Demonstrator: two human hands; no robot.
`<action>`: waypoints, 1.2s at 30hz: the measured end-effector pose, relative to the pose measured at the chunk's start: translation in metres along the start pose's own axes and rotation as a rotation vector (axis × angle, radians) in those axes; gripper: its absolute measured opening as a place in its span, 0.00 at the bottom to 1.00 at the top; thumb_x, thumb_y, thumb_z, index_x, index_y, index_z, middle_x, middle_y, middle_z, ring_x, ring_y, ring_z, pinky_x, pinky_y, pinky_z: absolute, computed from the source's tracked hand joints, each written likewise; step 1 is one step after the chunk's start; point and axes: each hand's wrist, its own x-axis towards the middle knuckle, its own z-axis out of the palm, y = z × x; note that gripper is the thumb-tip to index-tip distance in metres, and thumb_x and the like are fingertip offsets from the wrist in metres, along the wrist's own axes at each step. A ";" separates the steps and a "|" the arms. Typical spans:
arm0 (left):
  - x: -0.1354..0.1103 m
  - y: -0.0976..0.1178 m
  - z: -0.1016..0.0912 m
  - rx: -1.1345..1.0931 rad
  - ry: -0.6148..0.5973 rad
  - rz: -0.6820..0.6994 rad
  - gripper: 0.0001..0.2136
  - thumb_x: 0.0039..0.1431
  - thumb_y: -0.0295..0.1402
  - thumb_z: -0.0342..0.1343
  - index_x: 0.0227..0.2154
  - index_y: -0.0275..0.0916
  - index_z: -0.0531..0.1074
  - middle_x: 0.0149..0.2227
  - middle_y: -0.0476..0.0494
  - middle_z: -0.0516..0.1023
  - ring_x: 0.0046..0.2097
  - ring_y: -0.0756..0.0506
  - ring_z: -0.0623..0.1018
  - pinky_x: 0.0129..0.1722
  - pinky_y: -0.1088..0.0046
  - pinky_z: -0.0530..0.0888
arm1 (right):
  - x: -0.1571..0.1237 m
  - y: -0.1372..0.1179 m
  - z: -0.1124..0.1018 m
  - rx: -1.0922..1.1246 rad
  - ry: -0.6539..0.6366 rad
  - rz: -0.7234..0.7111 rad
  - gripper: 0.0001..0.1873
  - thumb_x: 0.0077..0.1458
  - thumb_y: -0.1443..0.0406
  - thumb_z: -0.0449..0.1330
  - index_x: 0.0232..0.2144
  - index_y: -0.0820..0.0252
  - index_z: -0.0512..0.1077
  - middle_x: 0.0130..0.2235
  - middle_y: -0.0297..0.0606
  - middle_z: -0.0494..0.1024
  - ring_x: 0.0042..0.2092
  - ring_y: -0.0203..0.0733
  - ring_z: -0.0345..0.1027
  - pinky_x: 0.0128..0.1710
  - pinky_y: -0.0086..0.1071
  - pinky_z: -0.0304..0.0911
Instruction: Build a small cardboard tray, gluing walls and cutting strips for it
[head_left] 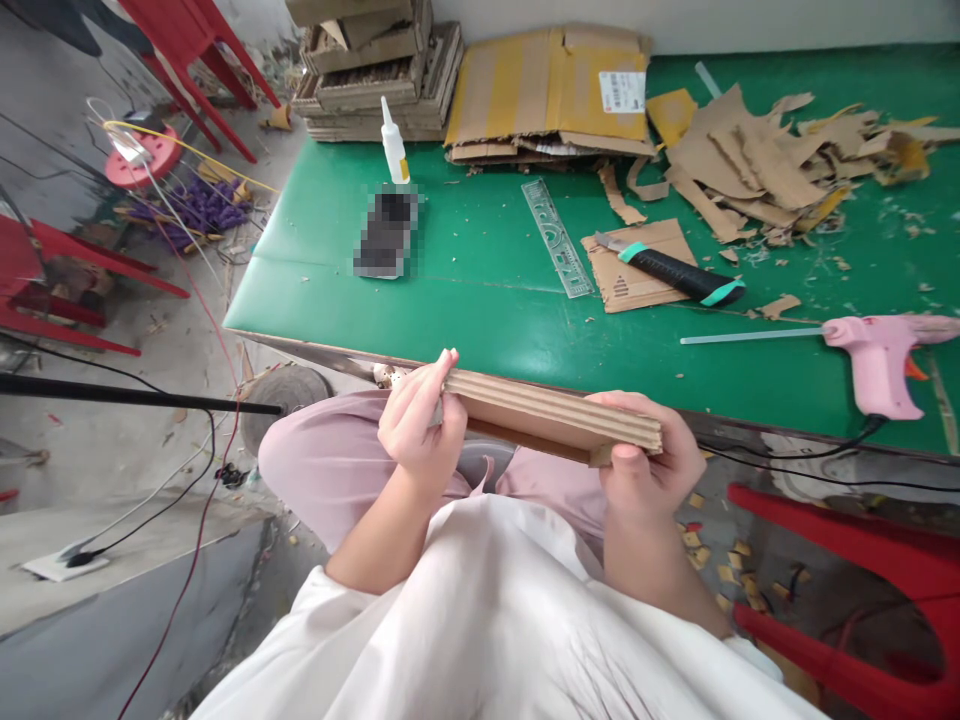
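Over my lap, just off the table's front edge, I hold a layered cardboard panel [555,405] on edge, with its corrugated side facing up. My left hand [427,415] pinches its left end between thumb and fingers. At the other end my right hand [652,455] wraps round the corner, thumb on the near side and fingers behind. The panel slopes down slightly to the right, and a flat brown inner face shows below its thick edge. Its underside is hidden.
On the green table [315,290] lie a utility knife [682,270] on a cardboard square, a clear ruler [556,240], a pink glue gun [870,365], a phone [386,235], a glue bottle [394,150], cardboard scraps [757,170] and stacked cardboard frames [375,90]. Red chairs stand either side.
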 end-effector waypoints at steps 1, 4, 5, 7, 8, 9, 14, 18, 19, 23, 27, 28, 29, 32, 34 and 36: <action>0.000 0.000 0.000 0.000 0.003 -0.004 0.22 0.55 0.16 0.48 0.50 0.41 0.72 0.40 0.44 0.82 0.40 0.49 0.80 0.41 0.71 0.77 | 0.000 0.000 0.000 0.003 -0.001 -0.007 0.14 0.54 0.55 0.60 0.43 0.49 0.75 0.34 0.36 0.79 0.36 0.42 0.72 0.34 0.36 0.67; 0.000 0.002 0.000 0.006 0.006 -0.026 0.22 0.55 0.16 0.48 0.49 0.42 0.73 0.40 0.45 0.82 0.40 0.49 0.80 0.40 0.71 0.77 | 0.000 0.000 0.001 0.011 0.001 -0.022 0.14 0.54 0.56 0.60 0.43 0.50 0.75 0.34 0.35 0.79 0.35 0.42 0.72 0.34 0.35 0.66; 0.000 0.002 0.000 0.008 0.005 -0.029 0.22 0.55 0.16 0.48 0.49 0.42 0.73 0.39 0.45 0.82 0.40 0.49 0.80 0.40 0.71 0.77 | 0.000 -0.001 0.001 0.008 0.001 -0.023 0.14 0.54 0.56 0.61 0.43 0.50 0.75 0.34 0.35 0.79 0.35 0.42 0.72 0.34 0.35 0.66; 0.000 0.003 0.000 0.010 0.005 -0.028 0.22 0.55 0.16 0.48 0.49 0.42 0.73 0.39 0.45 0.82 0.40 0.49 0.80 0.40 0.71 0.77 | -0.001 -0.002 0.000 -0.009 -0.006 -0.015 0.15 0.54 0.56 0.60 0.43 0.50 0.75 0.35 0.35 0.79 0.36 0.42 0.73 0.35 0.35 0.67; 0.001 0.003 0.000 0.012 0.004 -0.030 0.22 0.55 0.16 0.48 0.49 0.42 0.73 0.38 0.44 0.82 0.40 0.49 0.80 0.40 0.71 0.77 | -0.001 -0.003 0.000 -0.027 -0.009 -0.006 0.14 0.54 0.56 0.60 0.43 0.50 0.75 0.35 0.35 0.80 0.37 0.42 0.73 0.35 0.35 0.67; 0.001 0.003 0.000 0.017 -0.003 -0.040 0.21 0.55 0.16 0.48 0.48 0.41 0.73 0.38 0.44 0.82 0.39 0.49 0.80 0.40 0.71 0.77 | -0.002 -0.003 0.000 -0.054 -0.009 0.014 0.14 0.54 0.56 0.60 0.43 0.50 0.75 0.35 0.35 0.80 0.37 0.42 0.73 0.36 0.35 0.67; 0.005 -0.002 0.003 0.086 -0.219 -0.269 0.14 0.56 0.23 0.51 0.42 0.38 0.77 0.31 0.46 0.81 0.29 0.54 0.76 0.30 0.80 0.75 | 0.005 0.007 -0.001 -0.252 0.008 0.315 0.15 0.55 0.55 0.59 0.41 0.55 0.76 0.41 0.38 0.80 0.43 0.43 0.72 0.41 0.36 0.67; 0.005 -0.010 0.006 -0.016 -0.411 -0.556 0.13 0.55 0.31 0.54 0.41 0.37 0.78 0.27 0.48 0.78 0.24 0.55 0.71 0.24 0.82 0.70 | 0.010 0.025 -0.004 -0.236 0.029 0.526 0.23 0.54 0.50 0.58 0.47 0.55 0.73 0.52 0.40 0.75 0.54 0.47 0.67 0.52 0.41 0.63; 0.004 -0.012 0.006 -0.041 -0.419 -0.620 0.13 0.55 0.33 0.54 0.41 0.37 0.78 0.26 0.48 0.77 0.24 0.55 0.70 0.24 0.81 0.70 | 0.010 0.029 -0.005 -0.197 0.014 0.555 0.24 0.54 0.49 0.57 0.48 0.55 0.73 0.54 0.41 0.74 0.56 0.47 0.65 0.55 0.43 0.62; 0.001 -0.018 0.007 -0.122 -0.370 -0.832 0.13 0.54 0.37 0.55 0.39 0.38 0.79 0.25 0.49 0.75 0.23 0.54 0.66 0.22 0.79 0.66 | 0.007 0.039 -0.010 0.021 -0.044 0.702 0.29 0.56 0.45 0.52 0.51 0.56 0.71 0.55 0.43 0.73 0.58 0.50 0.64 0.56 0.48 0.61; 0.002 -0.021 0.006 -0.156 -0.321 -0.945 0.12 0.52 0.36 0.57 0.36 0.39 0.80 0.25 0.48 0.76 0.25 0.52 0.68 0.22 0.78 0.64 | 0.004 0.042 -0.011 0.055 -0.015 0.747 0.27 0.54 0.48 0.57 0.52 0.53 0.71 0.55 0.41 0.73 0.58 0.50 0.65 0.55 0.49 0.62; 0.002 -0.021 0.005 -0.165 -0.320 -0.962 0.11 0.52 0.37 0.57 0.36 0.39 0.80 0.26 0.48 0.76 0.26 0.51 0.70 0.22 0.77 0.65 | 0.005 0.042 -0.010 0.025 -0.022 0.731 0.25 0.53 0.50 0.59 0.51 0.52 0.71 0.55 0.40 0.73 0.59 0.49 0.64 0.57 0.49 0.61; 0.002 -0.021 0.005 -0.178 -0.320 -0.978 0.12 0.52 0.38 0.58 0.36 0.40 0.80 0.27 0.47 0.77 0.28 0.50 0.71 0.23 0.76 0.66 | 0.005 0.042 -0.009 -0.002 -0.033 0.711 0.24 0.53 0.52 0.60 0.51 0.52 0.72 0.56 0.39 0.72 0.59 0.48 0.63 0.59 0.49 0.59; 0.000 -0.024 0.004 -0.244 -0.309 -1.047 0.15 0.54 0.43 0.57 0.38 0.40 0.80 0.29 0.47 0.78 0.31 0.49 0.74 0.26 0.76 0.68 | 0.007 0.040 -0.003 -0.037 -0.018 0.663 0.22 0.53 0.53 0.60 0.49 0.52 0.73 0.55 0.38 0.73 0.58 0.46 0.64 0.60 0.47 0.57; -0.002 -0.026 0.005 -0.340 -0.296 -1.136 0.19 0.55 0.48 0.55 0.42 0.39 0.78 0.26 0.48 0.77 0.27 0.50 0.73 0.25 0.76 0.68 | 0.010 0.040 0.001 -0.044 0.021 0.638 0.21 0.52 0.53 0.61 0.46 0.53 0.75 0.53 0.38 0.75 0.57 0.46 0.66 0.59 0.46 0.59; -0.001 -0.028 0.007 -0.461 -0.290 -1.223 0.23 0.55 0.51 0.53 0.44 0.39 0.77 0.25 0.49 0.76 0.25 0.51 0.72 0.23 0.75 0.68 | 0.014 0.041 0.004 -0.034 0.039 0.636 0.20 0.51 0.54 0.62 0.45 0.53 0.76 0.52 0.38 0.76 0.56 0.46 0.67 0.58 0.45 0.60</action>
